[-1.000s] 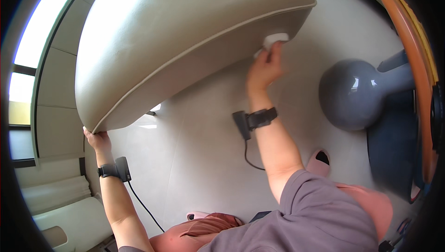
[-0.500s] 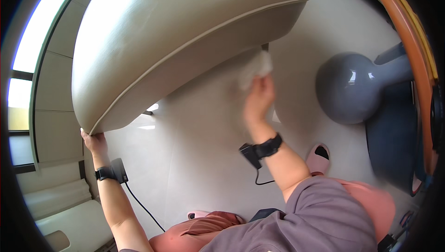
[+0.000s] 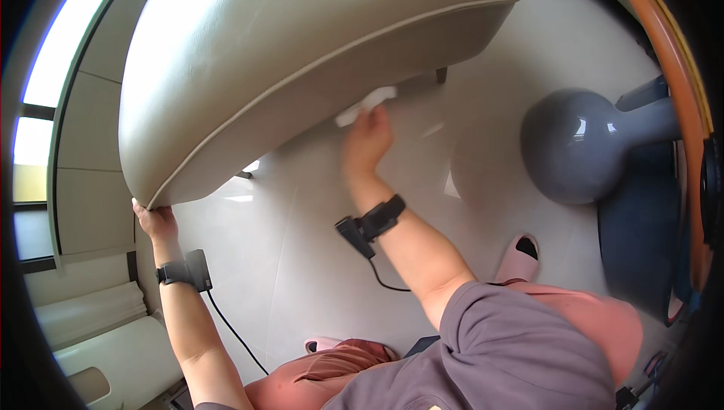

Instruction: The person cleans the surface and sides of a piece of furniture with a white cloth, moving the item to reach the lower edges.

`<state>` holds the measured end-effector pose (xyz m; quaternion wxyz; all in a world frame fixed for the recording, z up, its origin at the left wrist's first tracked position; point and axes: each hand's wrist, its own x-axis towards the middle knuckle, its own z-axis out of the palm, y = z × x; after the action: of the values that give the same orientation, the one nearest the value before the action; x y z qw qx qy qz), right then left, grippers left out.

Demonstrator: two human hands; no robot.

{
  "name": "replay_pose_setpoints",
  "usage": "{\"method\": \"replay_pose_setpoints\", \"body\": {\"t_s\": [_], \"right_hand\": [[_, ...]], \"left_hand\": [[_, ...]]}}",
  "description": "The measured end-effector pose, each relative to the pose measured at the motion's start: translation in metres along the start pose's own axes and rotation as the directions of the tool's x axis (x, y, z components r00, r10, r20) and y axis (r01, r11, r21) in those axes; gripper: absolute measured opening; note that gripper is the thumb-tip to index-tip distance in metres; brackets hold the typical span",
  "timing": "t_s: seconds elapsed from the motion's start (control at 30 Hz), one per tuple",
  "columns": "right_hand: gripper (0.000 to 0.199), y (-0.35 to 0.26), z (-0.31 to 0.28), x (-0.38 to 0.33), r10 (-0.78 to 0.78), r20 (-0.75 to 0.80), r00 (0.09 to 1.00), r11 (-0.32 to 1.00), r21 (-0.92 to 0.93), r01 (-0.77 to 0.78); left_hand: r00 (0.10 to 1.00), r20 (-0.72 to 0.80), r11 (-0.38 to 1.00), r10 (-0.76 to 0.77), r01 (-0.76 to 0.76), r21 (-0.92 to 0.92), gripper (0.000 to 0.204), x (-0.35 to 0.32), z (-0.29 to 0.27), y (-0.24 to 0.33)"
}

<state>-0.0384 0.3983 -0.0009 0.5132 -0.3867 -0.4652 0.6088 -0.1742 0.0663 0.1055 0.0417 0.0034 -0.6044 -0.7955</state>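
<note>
A large beige leather upholstered seat (image 3: 302,26) with a piped edge fills the upper part of the view, standing on short dark legs. At its near left corner, my left hand (image 3: 157,223) grips the lower edge; some fingers are hidden by the leather. My right hand (image 3: 369,142) is closed on a crumpled white cloth (image 3: 377,98), pinched at the fingertips. The cloth is by the seat's lower front edge, left of a leg (image 3: 441,75); whether it touches the leather I cannot tell. The right hand is slightly blurred.
To the right stands a rounded glossy grey object (image 3: 569,146) beside a dark blue panel (image 3: 641,237) and an orange curved edge (image 3: 667,48). A white piece of furniture (image 3: 124,357) is at lower left. Cables (image 3: 237,338) hang from both wrist straps. Pale glossy tiles (image 3: 302,259) cover the floor.
My right hand has moved left along the seat's lower edge with the white cloth, exposing the dark leg. My left hand stays at the corner. The seat appears slightly farther right in view.
</note>
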Motion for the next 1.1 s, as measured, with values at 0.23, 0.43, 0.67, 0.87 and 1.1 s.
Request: {"method": "replay_pose_setpoints", "body": {"t_s": [0.23,0.43,0.67,0.87,1.1], "right_hand": [[0.008,0.014,-0.006,-0.063,0.303,0.334,0.893,0.947,0.002,-0.322],[0.021,0.041,-0.062,0.079,0.181,0.111,0.977,0.928,0.309,-0.207],[0.010,0.038,-0.035,0.100,0.003,-0.002,1.000,0.989,-0.146,-0.004],[0.004,0.042,0.006,-0.077,-0.061,0.540,0.840,0.966,-0.178,0.185],[0.006,0.033,-0.041,-0.085,0.444,0.544,0.712,0.844,0.015,-0.537]], "left_hand": [[0.996,0.084,1.000,-0.004,0.002,0.023,0.031,0.006,-0.010,0.003],[0.999,0.046,0.999,-0.029,0.028,0.025,0.026,0.002,-0.010,0.002],[0.999,0.033,0.999,0.038,-0.039,0.024,0.026,0.009,-0.011,-0.008],[1.000,0.012,0.999,-0.010,0.011,-0.035,0.030,0.007,-0.004,-0.002],[0.999,-0.010,0.999,-0.031,0.031,0.016,0.030,-0.003,0.003,-0.007]]}}
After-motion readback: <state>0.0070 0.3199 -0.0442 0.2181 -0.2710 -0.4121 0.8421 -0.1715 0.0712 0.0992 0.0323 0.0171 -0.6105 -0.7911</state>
